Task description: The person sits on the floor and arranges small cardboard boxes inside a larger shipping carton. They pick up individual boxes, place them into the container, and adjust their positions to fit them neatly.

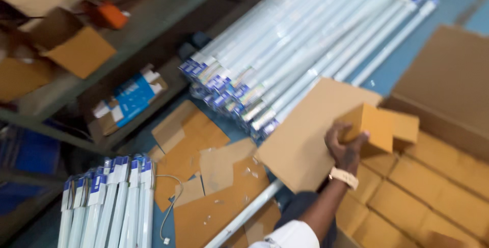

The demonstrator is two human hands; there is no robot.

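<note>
My right hand (345,146) sits right of centre in the frame, fingers curled in a grip around a small cardboard box (379,125), thumb on its near face and fingertips over its left edge. The box is lifted just above the rows of like boxes (433,197) packed in the open carton (448,85) at lower right, so it lies up and to the right of my palm, its long axis running left to right. A flat cardboard flap (300,131) stands just left of my wrist. My left hand is out of sight. Bundled tube lights (305,49) fill the upper middle, a second bundle (109,202) lower left, cardboard scraps (204,176) on the floor between.
</note>
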